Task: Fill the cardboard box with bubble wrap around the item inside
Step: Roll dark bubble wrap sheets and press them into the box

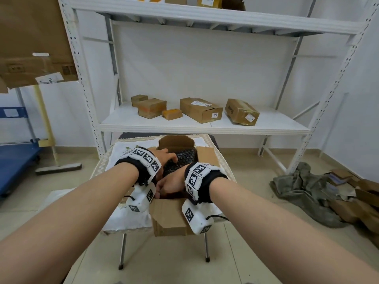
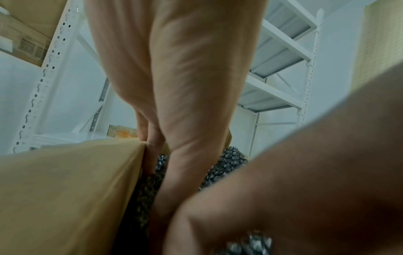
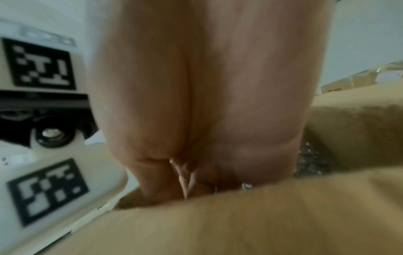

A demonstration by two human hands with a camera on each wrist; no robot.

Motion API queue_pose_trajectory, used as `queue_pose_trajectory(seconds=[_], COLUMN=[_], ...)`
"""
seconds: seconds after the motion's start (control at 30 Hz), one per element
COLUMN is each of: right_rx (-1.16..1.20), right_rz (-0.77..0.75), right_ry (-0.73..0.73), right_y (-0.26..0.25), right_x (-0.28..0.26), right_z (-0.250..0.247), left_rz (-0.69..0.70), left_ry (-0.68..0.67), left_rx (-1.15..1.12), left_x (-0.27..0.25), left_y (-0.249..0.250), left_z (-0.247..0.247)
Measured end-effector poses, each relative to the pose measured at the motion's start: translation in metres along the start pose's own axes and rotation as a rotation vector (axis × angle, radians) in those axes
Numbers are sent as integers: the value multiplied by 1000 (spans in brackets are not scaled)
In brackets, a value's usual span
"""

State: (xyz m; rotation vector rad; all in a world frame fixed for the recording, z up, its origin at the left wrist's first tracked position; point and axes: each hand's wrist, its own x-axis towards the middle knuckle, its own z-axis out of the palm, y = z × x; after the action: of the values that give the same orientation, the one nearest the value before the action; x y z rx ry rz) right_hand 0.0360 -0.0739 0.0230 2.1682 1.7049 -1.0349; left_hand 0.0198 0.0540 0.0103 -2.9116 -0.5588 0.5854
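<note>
The bubble wrap lies inside the open box on the small surface. The left hand rests flat on the wrap, grip released. The right hand reaches into the box's near edge; its grip cannot be told.

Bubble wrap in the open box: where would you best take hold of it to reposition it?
Pinch the bubble wrap at its exposed far part, coming from above. The cardboard box walls block the sides, and both hands cover the near part.
</note>
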Motion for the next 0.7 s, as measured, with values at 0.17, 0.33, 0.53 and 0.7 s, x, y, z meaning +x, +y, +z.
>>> queue_pose_trajectory(seconds=[0.17, 0.33, 0.53, 0.7], right_rx=[18, -293, -260, -49], right_rz=[71, 269, 361, 216], right_ry=[92, 141, 22, 386], right_y=[12, 38, 48, 46], right_x=[-6, 9, 37, -4], right_z=[-7, -5, 4, -3], left_rz=[-16, -9, -18, -23], left_ry=[16, -8, 26, 31], left_rx=[0, -26, -55, -13], left_x=[-4, -8, -11, -15], left_y=[2, 7, 14, 18], left_z=[4, 0, 0, 0])
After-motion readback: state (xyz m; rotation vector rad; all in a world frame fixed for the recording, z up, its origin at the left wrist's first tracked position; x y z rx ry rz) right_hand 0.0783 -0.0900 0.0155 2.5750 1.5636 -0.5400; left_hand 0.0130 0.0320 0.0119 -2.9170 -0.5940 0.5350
